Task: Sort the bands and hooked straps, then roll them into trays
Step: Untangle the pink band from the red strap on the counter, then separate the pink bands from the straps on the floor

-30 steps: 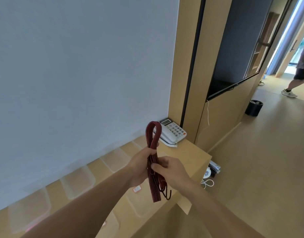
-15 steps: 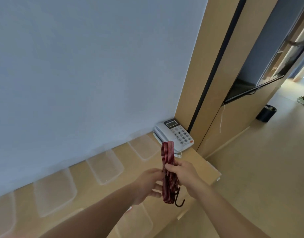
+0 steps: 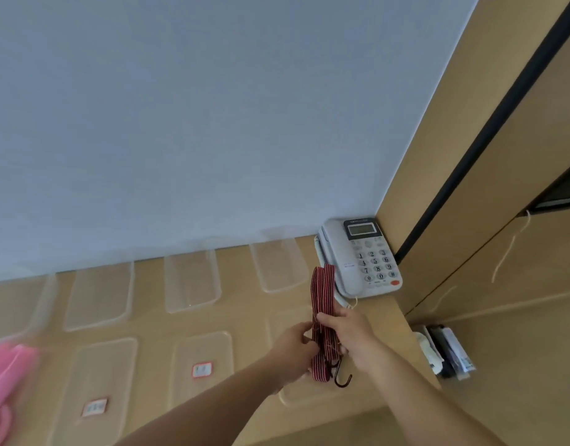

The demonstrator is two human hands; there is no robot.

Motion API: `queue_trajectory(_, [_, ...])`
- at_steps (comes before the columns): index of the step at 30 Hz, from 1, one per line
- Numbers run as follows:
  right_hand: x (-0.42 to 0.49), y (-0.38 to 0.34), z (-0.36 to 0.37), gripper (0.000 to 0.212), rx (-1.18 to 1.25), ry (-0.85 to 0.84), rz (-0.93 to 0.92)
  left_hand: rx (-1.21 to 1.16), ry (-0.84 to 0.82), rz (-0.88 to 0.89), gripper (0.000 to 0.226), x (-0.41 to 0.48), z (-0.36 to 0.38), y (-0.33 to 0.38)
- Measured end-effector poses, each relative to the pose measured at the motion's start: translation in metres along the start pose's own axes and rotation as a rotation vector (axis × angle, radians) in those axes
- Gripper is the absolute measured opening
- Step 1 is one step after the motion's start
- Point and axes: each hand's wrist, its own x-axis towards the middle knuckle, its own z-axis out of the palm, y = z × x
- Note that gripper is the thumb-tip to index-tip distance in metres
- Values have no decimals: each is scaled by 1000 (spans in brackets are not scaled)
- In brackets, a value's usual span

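You hold the red-and-black striped strap (image 3: 323, 294) folded into a bundle above the right end of the wooden surface (image 3: 241, 304). Your right hand (image 3: 348, 336) pinches it about halfway down with curled fingers. Your left hand (image 3: 296, 349) grips it just below, and the two hands are almost touching. The looped top stands up in front of the grey telephone (image 3: 360, 255), and a dark metal hook (image 3: 343, 379) hangs from the lower end. Clear plastic trays lie in two rows on the surface. One tray (image 3: 296, 400) sits directly beneath your hands, and two in the near row carry a small red-bordered label (image 3: 202, 370). Something pink and blurred (image 3: 3, 381) shows at the left edge.
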Motion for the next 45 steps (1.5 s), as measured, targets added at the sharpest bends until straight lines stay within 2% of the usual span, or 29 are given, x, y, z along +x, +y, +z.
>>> queue_trajectory(3, [16, 15, -6, 12, -98, -57, 22, 251, 62, 38, 55, 0, 17, -9])
queue_trajectory(7, [29, 24, -3, 17, -246, -15, -103, 740, 162, 48, 60, -3, 26, -21])
queue_trajectory(12, [24, 28, 1, 44, -519, 104, -294, 1010, 74, -22, 63, -4, 26, -34])
queue_trajectory(14, [18, 32, -1, 49, -621, 90, -335, 1053, 52, -37, 65, -4, 23, -32])
queue_trajectory(16, [11, 36, -3, 51, -737, 25, -327, 1048, 35, -36, 65, -7, 19, -29])
queue_trajectory(19, [1, 37, -7, 42, -812, -30, -321, 1006, 72, -32, 65, -16, 11, -28])
queue_trajectory(22, [-11, 29, -5, 54, -870, 100, -360, 916, 173, -34, 64, -38, -3, -29])
queue_trajectory(24, [-28, 21, 9, 63, -895, 180, -474, 875, 256, -32, 63, -59, -18, -36])
queue_trajectory(26, [-48, 13, 36, 61, -921, 151, -574, 848, 365, -39, 61, -84, -37, -48])
queue_trajectory(33, [-153, 13, 183, 67, -1022, -127, -735, 690, 698, -141, 63, -235, -121, -130])
queue_trajectory(37, [-232, 29, 286, 59, -1138, -303, -907, 589, 840, -232, 65, -355, -160, -197])
queue_trajectory(45, [-414, 104, 463, 63, -1123, -822, -1204, 320, 1178, -371, 59, -580, -173, -323])
